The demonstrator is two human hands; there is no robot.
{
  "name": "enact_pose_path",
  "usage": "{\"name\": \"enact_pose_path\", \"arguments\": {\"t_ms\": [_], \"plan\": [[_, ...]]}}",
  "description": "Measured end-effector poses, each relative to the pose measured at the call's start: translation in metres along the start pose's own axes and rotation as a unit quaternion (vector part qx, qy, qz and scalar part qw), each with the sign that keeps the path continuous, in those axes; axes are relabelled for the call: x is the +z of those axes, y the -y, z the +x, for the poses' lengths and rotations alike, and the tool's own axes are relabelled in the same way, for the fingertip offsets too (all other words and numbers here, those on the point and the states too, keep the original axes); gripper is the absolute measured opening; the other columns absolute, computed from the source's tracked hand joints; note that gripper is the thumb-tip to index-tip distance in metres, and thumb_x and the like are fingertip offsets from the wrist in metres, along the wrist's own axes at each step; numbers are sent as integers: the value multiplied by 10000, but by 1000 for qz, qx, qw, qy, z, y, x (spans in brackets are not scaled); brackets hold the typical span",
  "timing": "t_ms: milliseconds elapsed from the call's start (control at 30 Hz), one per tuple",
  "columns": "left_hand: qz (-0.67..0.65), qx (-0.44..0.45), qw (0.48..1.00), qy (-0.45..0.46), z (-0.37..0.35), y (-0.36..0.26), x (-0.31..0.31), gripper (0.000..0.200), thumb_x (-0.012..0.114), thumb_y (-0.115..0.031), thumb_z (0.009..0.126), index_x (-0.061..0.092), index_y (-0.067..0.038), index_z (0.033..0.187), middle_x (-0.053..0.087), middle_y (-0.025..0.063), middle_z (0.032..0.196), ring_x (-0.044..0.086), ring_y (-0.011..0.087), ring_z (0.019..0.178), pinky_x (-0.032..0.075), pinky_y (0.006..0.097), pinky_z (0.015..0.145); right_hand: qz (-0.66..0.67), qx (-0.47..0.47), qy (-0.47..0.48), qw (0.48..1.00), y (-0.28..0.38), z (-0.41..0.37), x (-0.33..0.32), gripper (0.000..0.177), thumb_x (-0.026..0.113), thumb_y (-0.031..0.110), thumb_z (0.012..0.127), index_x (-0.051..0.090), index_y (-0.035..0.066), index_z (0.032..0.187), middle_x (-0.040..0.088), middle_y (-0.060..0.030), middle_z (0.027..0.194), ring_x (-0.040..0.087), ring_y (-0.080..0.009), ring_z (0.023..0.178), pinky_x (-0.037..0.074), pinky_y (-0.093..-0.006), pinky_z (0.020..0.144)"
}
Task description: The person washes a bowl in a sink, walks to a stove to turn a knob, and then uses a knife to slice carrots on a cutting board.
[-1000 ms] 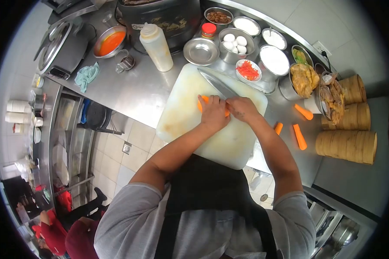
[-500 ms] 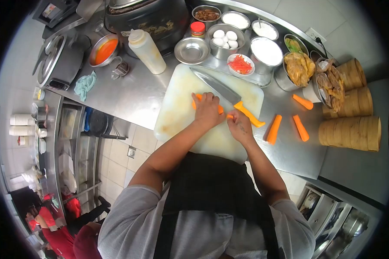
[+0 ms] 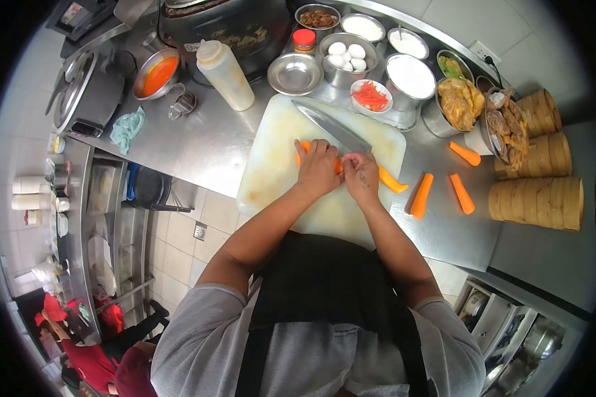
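Observation:
A peeled carrot (image 3: 304,146) lies on the white cutting board (image 3: 265,175), mostly covered by my left hand (image 3: 318,171). The fingers of that hand are closed over it and press it to the board. At the carrot's right end, my right hand (image 3: 361,177) has its fingertips pinched together. Whatever is between them is hidden. Just beyond both hands rests a large knife (image 3: 334,127), its blade flat on the board. Its yellow handle (image 3: 392,181) shows to the right, partly behind my right hand.
Peeled carrots (image 3: 421,196) lie on the steel counter at right, near bamboo steamers (image 3: 536,204). Behind the board stand a bowl of shredded carrot (image 3: 371,96), a pot of eggs (image 3: 343,77) and a squeeze bottle (image 3: 225,76). A person in red (image 3: 89,360) is at lower left.
My right hand has moved up and to the left, to the carrot's right end, and now hides part of the knife handle. My left hand has stayed on the carrot.

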State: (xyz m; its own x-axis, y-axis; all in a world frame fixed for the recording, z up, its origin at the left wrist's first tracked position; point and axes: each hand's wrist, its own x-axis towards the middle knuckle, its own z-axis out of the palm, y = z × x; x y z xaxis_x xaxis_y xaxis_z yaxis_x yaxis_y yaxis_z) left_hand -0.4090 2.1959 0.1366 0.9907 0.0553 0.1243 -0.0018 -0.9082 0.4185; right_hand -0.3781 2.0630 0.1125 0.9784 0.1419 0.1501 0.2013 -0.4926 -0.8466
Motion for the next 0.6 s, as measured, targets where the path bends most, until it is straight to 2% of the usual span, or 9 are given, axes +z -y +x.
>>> {"name": "enact_pose_path", "arguments": {"t_ms": [67, 233, 300, 333, 400, 467, 500, 567, 600], "plan": [[-8, 2, 1000, -2, -1, 1, 0, 423, 798, -299, 680, 653, -80, 1012, 553, 88, 1138, 494, 288, 1180, 194, 754, 1062, 24, 85, 28, 996, 10, 0, -6, 118, 645, 95, 870, 709, -4, 870, 707, -151, 800, 682, -272, 684, 534, -375, 680], [-18, 17, 1000, 4, 1, 7, -1, 467, 807, -342, 671, 671, -90, 1039, 557, 84, 1146, 494, 287, 1182, 185, 751, 1061, -57, 108, 89, 988, 1, 6, -14, 166, 654, 144, 861, 719, -4, 897, 713, -189, 816, 700, -319, 748, 541, -400, 717], [-22, 35, 997, 63, 2, 12, -15, 596, 826, -433, 653, 672, -110, 1130, 543, 97, 1223, 469, 296, 1242, 169, 734, 1080, -73, 103, 104, 987, 2, 7, -17, 181, 657, 158, 857, 720, -7, 898, 713, -198, 820, 700, -336, 763, 542, -407, 725], [-22, 36, 997, 62, 1, 19, -18, 596, 826, -433, 653, 672, -110, 1130, 543, 97, 1223, 469, 296, 1242, 169, 734, 1080, -80, 105, 117, 984, 3, 8, -19, 182, 653, 158, 857, 721, -5, 900, 713, -199, 819, 697, -346, 766, 542, -410, 733], [-48, 110, 992, 40, -1, 35, -25, 748, 835, -527, 621, 649, -135, 1230, 503, 117, 1324, 426, 315, 1309, 164, 692, 1114, -88, 108, 129, 982, 9, 8, -24, 183, 649, 157, 858, 723, -4, 902, 713, -201, 818, 693, -357, 770, 541, -413, 740], [-59, 136, 988, 49, -1, 51, -26, 803, 833, -554, 616, 629, -136, 1271, 483, 125, 1357, 410, 325, 1326, 174, 662, 1131, -81, 113, 152, 979, 16, 6, -28, 234, 645, 129, 841, 697, -16, 1016, 697, -224, 935, 676, -382, 895, 529, -430, 825], [-69, 161, 983, 57, -1, 56, -25, 858, 832, -580, 610, 609, -137, 1311, 462, 132, 1390, 393, 336, 1343, 184, 632, 1147, -81, 113, 152, 978, 17, 4, -30, 234, 645, 129, 841, 697, -16, 1016, 697, -224, 935, 676, -382, 895, 529, -430, 825], [-77, 184, 979, 39, -2, 62, -22, 851, 832, -558, 627, 597, -136, 1328, 463, 134, 1389, 400, 337, 1334, 231, 588, 1145, -165, 3, 197, 966, 19, -1, -36, 438, 663, 90, 804, 593, -20, 1223, 614, -230, 1156, 599, -387, 1106, 485, -433, 943], [-85, 208, 974, 22, -3, 63, -21, 845, 833, -535, 644, 585, -135, 1345, 465, 136, 1389, 407, 339, 1324, 277, 544, 1143, -166, 3, 199, 966, 22, -2, -39, 438, 663, 90, 804, 593, -20, 1223, 614, -230, 1156, 599, -387, 1106, 485, -433, 943]]}}
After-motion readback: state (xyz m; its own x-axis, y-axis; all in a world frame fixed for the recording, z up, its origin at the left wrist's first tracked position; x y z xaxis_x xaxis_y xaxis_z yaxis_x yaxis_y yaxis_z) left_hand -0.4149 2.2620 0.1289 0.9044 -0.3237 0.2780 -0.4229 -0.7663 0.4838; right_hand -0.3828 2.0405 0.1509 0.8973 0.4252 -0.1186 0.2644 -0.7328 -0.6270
